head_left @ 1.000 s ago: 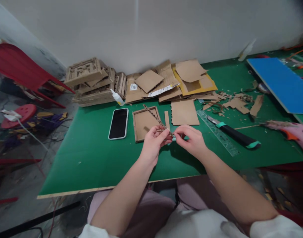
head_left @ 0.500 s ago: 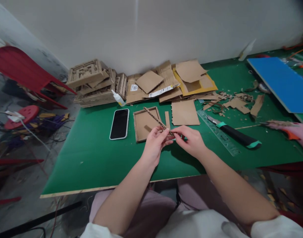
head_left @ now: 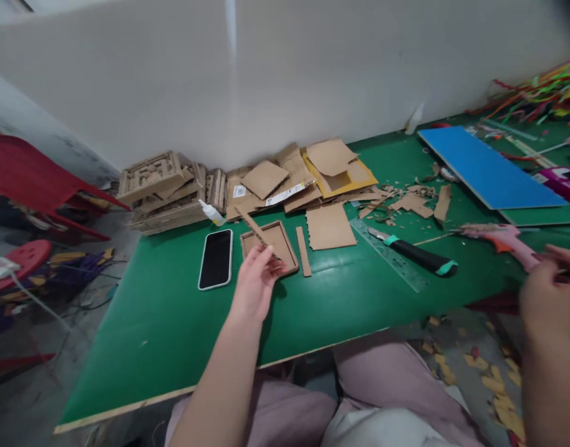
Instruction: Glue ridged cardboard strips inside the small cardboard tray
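Note:
My left hand [head_left: 257, 273] is closed on a narrow cardboard strip [head_left: 251, 222], which slants up and away over a shallow cardboard tray [head_left: 282, 239]. The tray lies flat and has a raised rim. Just right of it a second cardboard strip [head_left: 303, 251] rests on the table. Far to the right, my right hand [head_left: 552, 292] is at the handle end of a pink glue gun [head_left: 511, 239] with an orange trigger. Its fingers look bent but are blurred, so I cannot tell whether they grip the handle.
A phone [head_left: 215, 259] lies left of the tray, with a glue bottle [head_left: 212, 213] behind it. A square cardboard piece [head_left: 330, 227], a clear ruler [head_left: 392, 257] and an open-bladed utility knife [head_left: 418, 254] lie rightward. Cardboard stacks [head_left: 161, 192], scraps [head_left: 413, 202] and a blue board [head_left: 490, 167] stand farther back.
My right hand has left the strip and moved far right to the glue gun. My left hand keeps the strip, now held over the tray. The view has shifted to the right.

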Tool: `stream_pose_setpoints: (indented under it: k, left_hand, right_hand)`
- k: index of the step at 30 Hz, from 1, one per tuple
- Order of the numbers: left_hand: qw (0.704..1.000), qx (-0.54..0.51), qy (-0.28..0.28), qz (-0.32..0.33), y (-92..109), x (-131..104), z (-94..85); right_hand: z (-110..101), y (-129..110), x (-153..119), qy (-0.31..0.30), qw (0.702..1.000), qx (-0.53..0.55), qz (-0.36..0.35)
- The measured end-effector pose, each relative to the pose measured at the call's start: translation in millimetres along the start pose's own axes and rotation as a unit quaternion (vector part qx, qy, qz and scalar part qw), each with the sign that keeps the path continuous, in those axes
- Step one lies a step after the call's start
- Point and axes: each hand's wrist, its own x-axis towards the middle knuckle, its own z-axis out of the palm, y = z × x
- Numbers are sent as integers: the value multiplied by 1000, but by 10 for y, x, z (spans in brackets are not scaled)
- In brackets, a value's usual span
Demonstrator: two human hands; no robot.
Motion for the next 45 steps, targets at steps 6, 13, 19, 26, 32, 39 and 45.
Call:
stream_pose_setpoints:
  k: [6,13,19,26,32,39,45]
  left_hand:
    - [995,10,57,85,96,53,-60]
    - [996,43,37,72,52,37,-15]
    - [996,39,37,69,41,37,-12]
    - [997,37,37,56,-12,17,36]
    - [999,46,2,22,-56,-30,68]
    - [995,88,-44,29,-299,-135,217]
    - [994,57,-95,-9,-267,-183,150]
  right_hand:
    - [-617,896,-79,58,970,-202,123]
    - [-745,1353,-366,65,945,-259,191]
    - [-718,1363,-372,80,943,-280,162]
    - [-675,1432,-370,90,940,-296,147]
    - [-717,1335,-334,105,940,-296,135]
    - [-72,-224,-194,174,984,14,-39]
    - [500,-1446,-149,53,949,249,-188]
